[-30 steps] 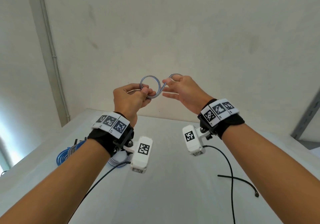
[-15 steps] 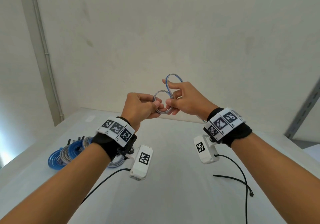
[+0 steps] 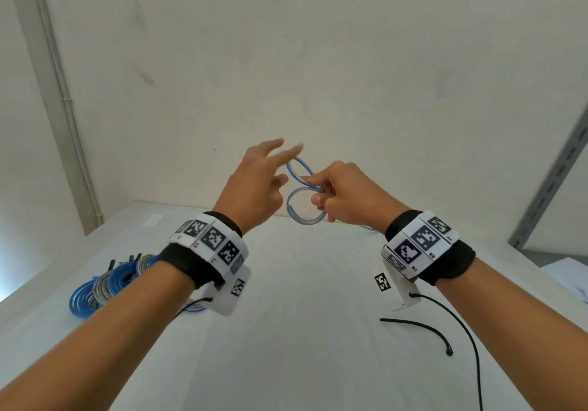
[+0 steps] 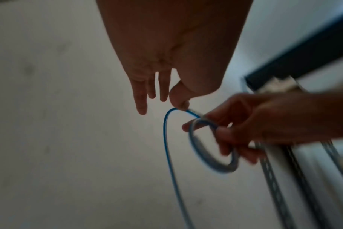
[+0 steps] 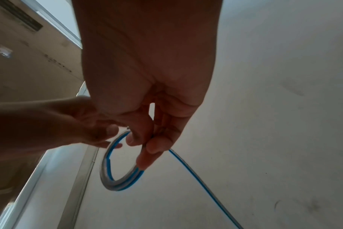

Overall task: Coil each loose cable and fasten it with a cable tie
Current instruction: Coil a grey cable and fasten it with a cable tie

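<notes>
A thin blue-and-grey cable is held up in front of the wall in a figure-eight. The tighter lower coil (image 3: 305, 212) is pinched between the thumb and fingers of my right hand (image 3: 319, 196). A single upper loop (image 3: 297, 172) rises from it. My left hand (image 3: 288, 165) is spread with straight fingers, and one fingertip touches that upper loop. In the left wrist view my thumb (image 4: 179, 102) rests on the blue strand (image 4: 166, 139). The right wrist view shows the coil (image 5: 116, 178) under my pinching fingers (image 5: 147, 155), with a loose strand (image 5: 196, 178) trailing away.
On the left of the white table (image 3: 302, 347) lies a heap of coiled blue and grey cables (image 3: 101, 286). A thin black tie (image 3: 420, 328) lies loose on the right. A grey metal shelf upright (image 3: 553, 181) stands at the far right. The wrist camera cords hang below both arms.
My left hand has let go of the coil, opened and risen to the upper loop. My right hand now holds the coil alone, lower and turned. Both hands shifted slightly right.
</notes>
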